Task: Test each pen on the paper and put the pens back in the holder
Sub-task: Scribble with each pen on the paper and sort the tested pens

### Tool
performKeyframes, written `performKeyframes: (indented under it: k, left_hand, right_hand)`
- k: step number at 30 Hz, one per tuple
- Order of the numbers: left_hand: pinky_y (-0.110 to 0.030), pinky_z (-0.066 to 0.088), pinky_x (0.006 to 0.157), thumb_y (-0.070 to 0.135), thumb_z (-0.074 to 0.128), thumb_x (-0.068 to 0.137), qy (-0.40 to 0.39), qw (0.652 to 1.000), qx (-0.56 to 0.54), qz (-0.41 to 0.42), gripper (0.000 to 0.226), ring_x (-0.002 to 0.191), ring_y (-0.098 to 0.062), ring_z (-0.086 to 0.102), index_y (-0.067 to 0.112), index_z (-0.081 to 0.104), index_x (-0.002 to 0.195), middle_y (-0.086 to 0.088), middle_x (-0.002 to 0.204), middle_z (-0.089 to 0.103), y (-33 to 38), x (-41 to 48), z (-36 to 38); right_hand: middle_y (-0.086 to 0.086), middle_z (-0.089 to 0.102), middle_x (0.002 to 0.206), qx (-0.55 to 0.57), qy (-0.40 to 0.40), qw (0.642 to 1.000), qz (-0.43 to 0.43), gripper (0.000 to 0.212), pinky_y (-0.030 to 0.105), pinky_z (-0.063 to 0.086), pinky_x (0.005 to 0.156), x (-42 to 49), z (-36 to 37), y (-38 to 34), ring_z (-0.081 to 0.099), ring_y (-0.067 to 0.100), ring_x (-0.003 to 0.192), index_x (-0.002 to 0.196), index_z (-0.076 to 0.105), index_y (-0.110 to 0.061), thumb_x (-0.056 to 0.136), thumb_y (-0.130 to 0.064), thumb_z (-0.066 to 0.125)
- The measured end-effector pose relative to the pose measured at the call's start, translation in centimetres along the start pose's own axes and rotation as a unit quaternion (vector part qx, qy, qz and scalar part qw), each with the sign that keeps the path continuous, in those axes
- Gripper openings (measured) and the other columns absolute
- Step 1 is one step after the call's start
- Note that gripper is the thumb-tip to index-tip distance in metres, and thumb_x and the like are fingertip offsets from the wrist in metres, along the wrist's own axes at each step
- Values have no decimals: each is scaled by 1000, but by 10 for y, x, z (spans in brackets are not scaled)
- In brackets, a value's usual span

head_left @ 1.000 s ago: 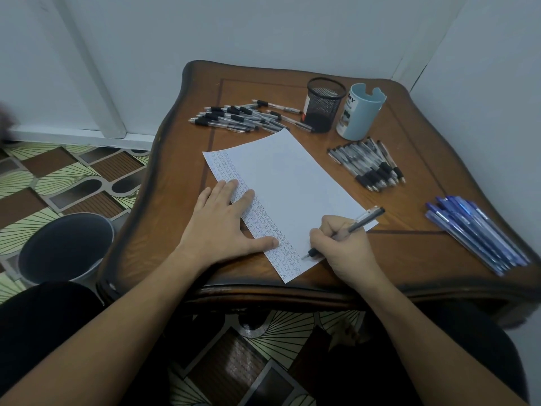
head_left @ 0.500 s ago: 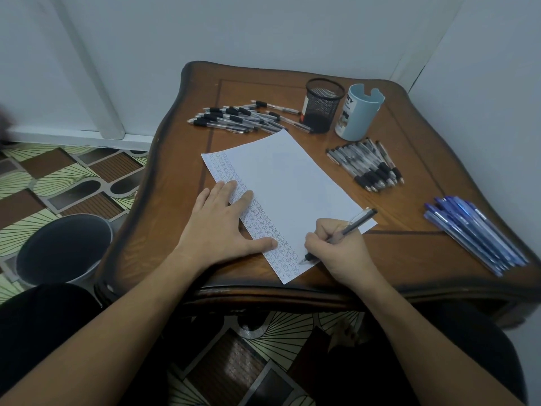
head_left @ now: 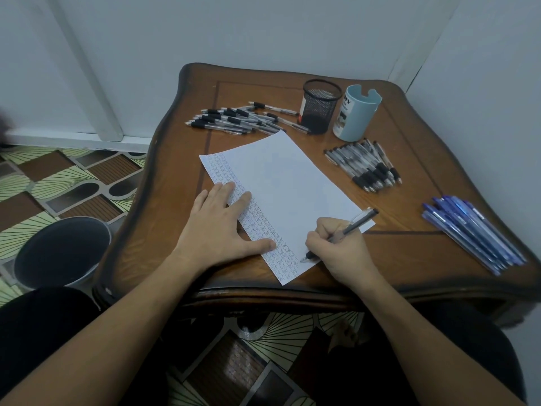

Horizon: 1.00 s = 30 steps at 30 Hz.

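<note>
White paper [head_left: 292, 183] lies slanted mid-frame, scribbles lining its left edge; black pen [head_left: 348, 230] leans tip-down at its lower corner; mesh holder [head_left: 320, 108] stands upright above.

walls [head_left: 263, 30] were pale grey | floor [head_left: 58, 177] had brown-and-cream patterned tiles | table [head_left: 409, 253] was dark scalloped wood | dark bin [head_left: 61, 250], possibly a bucket, stood left of table

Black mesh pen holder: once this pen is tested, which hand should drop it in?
Probably right. The right hand grips the dark grey pen; the black mesh pen holder stands beyond the white paper, which the left hand presses flat.
</note>
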<state>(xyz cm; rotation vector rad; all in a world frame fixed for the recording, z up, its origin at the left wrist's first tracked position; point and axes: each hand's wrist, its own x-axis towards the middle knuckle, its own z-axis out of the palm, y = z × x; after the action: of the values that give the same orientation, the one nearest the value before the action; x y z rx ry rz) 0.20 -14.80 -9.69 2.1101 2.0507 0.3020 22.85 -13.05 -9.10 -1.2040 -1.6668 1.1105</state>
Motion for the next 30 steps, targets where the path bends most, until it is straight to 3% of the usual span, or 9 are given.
performKeyframes:
  k: [3, 7, 9, 11, 13, 15, 18, 25, 30]
  left_hand:
    - [-43, -3, 118, 99, 20, 54, 3, 1000, -1, 0, 117, 148, -22, 5, 32, 26, 150, -4, 160, 13, 1, 0, 0]
    - [-44, -2, 118, 99, 21, 54, 6, 1000, -2, 2, 118, 147, -21, 6, 31, 27, 149, -5, 160, 15, 1, -1, 0]
    - [-44, -1, 119, 99, 20, 54, 4, 1000, -1, 2, 118, 147, -21, 6, 31, 26, 150, -5, 160, 14, 0, 0, 0]
    - [-44, -1, 119, 99, 21, 54, 6, 1000, -2, 2, 117, 147, -21, 6, 31, 26, 150, -5, 160, 14, 1, 0, 0]
    - [-44, -1, 119, 99, 21, 55, 5, 1000, -1, 2, 117, 147, -20, 6, 30, 26, 150, -5, 160, 14, 1, 0, 0]
    - [-44, -2, 119, 99, 19, 55, 5, 1000, -1, 2, 118, 147, -21, 6, 30, 25, 150, -5, 160, 14, 0, 0, 1]
    - [-44, -2, 119, 100, 20, 55, 7, 1000, -5, 3, 117, 147, -21, 6, 30, 26, 150, -5, 160, 14, 0, 0, 1]
    - [-40, -7, 117, 99, 20, 55, 1, 1000, -1, 0, 116, 148, -19, 2, 33, 22, 150, -2, 161, 9, 0, -1, 0]
    - [-39, -9, 117, 99, 18, 56, 0, 1000, 0, 0, 115, 148, -18, 0, 33, 19, 151, -1, 161, 7, -1, 0, 0]
  right_hand:
    - [8, 24, 57, 7, -3, 1000, 1, 39, 14, 43, 49, 0, -1, -2, 38, 19, 54, 52, 31, -7, 76, 0, 61]
    - [6, 23, 56, 3, -5, 1000, -1, 47, 11, 39, 48, 0, -1, 0, 35, 13, 50, 52, 29, -13, 81, 8, 60]
    - [8, 29, 56, -4, 6, 1000, 5, 43, 13, 37, 49, 1, 0, 0, 41, 15, 52, 52, 31, -9, 82, 0, 61]
    - [12, 40, 56, 49, 38, 998, 33, 41, 16, 41, 50, 5, -2, 1, 49, 13, 51, 52, 37, -4, 86, 3, 60]
    - [8, 49, 56, 167, 55, 982, 74, 48, 20, 41, 54, 10, -6, 0, 48, 11, 51, 50, 48, -15, 95, 1, 53]
    - [5, 47, 52, 239, 59, 964, 101, 45, 25, 38, 53, 13, -9, -3, 43, 15, 50, 59, 53, -18, 104, -20, 47]
    - [1, 36, 41, 263, 71, 953, 130, 43, 24, 29, 40, 16, -12, -7, 32, 15, 37, 91, 49, -17, 94, -58, 36]
    - [2, 36, 43, 251, 59, 955, 148, 24, 23, 22, 38, 19, -14, -13, 29, 15, 35, 93, 44, -14, 107, -33, 37]
    - [6, 51, 75, 158, 16, 961, 227, 19, 34, 45, 60, 45, -34, -31, 49, 19, 65, 116, 58, -18, 104, -22, 44]
